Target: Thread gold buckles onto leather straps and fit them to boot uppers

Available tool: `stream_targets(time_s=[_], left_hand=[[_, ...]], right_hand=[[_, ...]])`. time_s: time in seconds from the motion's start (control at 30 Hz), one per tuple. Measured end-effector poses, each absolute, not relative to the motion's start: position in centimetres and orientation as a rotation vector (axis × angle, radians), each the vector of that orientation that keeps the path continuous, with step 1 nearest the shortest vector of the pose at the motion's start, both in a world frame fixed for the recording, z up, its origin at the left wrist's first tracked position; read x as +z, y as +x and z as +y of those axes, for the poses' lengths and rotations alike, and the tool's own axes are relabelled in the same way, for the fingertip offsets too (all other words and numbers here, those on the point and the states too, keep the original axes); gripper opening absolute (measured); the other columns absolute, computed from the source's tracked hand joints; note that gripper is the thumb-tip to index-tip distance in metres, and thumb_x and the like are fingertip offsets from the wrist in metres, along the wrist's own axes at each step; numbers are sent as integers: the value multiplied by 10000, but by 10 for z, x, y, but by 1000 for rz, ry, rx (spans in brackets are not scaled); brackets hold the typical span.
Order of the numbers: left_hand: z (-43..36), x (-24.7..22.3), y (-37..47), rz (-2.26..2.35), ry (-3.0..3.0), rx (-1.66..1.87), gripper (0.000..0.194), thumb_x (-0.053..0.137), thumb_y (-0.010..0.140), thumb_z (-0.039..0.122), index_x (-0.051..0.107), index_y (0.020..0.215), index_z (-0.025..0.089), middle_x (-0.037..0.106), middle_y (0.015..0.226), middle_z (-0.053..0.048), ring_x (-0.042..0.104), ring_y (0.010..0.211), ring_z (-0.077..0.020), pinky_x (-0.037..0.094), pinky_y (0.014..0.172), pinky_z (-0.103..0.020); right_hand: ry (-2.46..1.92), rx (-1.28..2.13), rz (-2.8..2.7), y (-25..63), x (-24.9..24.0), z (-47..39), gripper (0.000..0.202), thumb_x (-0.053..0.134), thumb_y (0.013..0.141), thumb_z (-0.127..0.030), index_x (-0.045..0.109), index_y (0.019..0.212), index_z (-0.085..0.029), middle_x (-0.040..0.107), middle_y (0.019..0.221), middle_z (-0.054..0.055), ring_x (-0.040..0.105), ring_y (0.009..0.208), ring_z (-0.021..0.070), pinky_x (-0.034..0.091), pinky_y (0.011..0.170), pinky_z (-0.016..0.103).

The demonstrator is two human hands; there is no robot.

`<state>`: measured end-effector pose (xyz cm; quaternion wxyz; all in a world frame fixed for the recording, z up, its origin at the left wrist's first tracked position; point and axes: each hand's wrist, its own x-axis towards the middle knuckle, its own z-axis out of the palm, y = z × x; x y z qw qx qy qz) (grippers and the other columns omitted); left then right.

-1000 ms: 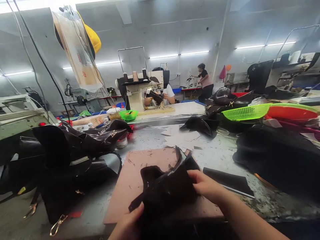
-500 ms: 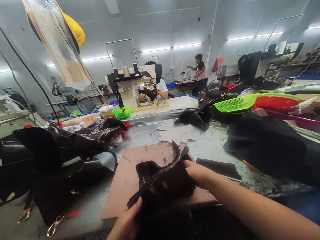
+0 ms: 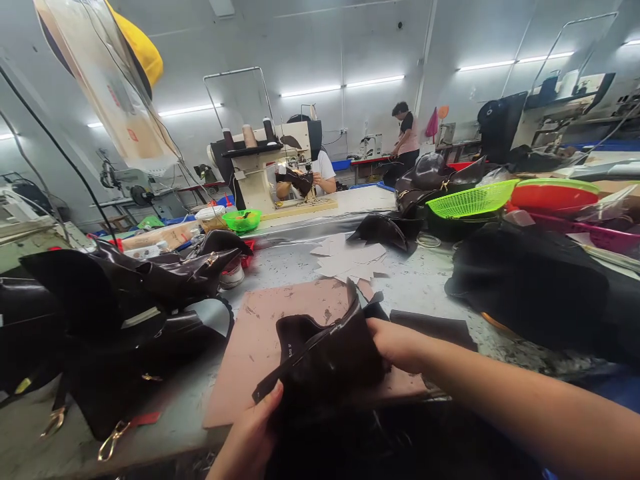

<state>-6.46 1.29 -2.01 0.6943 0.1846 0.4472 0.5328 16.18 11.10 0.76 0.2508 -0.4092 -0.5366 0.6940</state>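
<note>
A dark brown leather boot upper (image 3: 330, 360) is held between my two hands above the near edge of a pink board (image 3: 235, 353). My left hand (image 3: 257, 423) grips its lower left edge, thumb on top and the other fingers hidden beneath. On the right side, my right hand (image 3: 395, 343) is closed on the leather, its fingertips partly out of sight behind it. Small pale marks show on the inner face of the piece. A flat dark strip (image 3: 435, 327) lies on the table just beyond my right hand.
Dark leather pieces with gold clasps (image 3: 113, 437) are heaped at left. White paper pieces (image 3: 350, 257) lie beyond the board. A dark pile (image 3: 525, 293), a green basket (image 3: 473, 200) and a red basin (image 3: 555, 193) stand right. A co-worker works behind a sewing machine (image 3: 270, 167).
Both hands keep their hold on the boot upper, which has barely shifted. My view has moved slightly. The standing person in the background has lowered an outstretched arm.
</note>
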Motion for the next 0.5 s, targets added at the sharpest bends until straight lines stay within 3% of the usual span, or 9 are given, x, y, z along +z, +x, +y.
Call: stream_targets(time_s=[0.17, 0.37, 0.5], left_hand=[[16, -22, -68, 954, 392, 1208, 332, 734, 672, 301, 705, 944, 112, 649, 1076, -140, 462, 1154, -366, 340, 1027, -480], [16, -23, -67, 951, 404, 1185, 307, 732, 680, 283, 707, 938, 119, 648, 1080, -135, 490, 1131, -364, 368, 1007, -478], [16, -23, -67, 965, 378, 1223, 302, 741, 671, 268, 705, 939, 135, 647, 1092, -116, 479, 1151, -342, 370, 1014, -445]], right_hand=[[-996, 1913, -1192, 169, 1, 108, 285, 682, 498, -251, 428, 601, -174, 468, 510, -77, 403, 458, 42, 285, 450, 173], [-982, 2102, -1271, 173, -3, 98, 272, 726, 495, -159, 601, 734, -131, 601, 632, -16, 562, 613, 121, 419, 592, 230], [-1050, 2039, -1351, 171, 4, 97, 325, 725, 550, -210, 638, 858, -157, 633, 676, -16, 572, 618, 127, 443, 632, 253]])
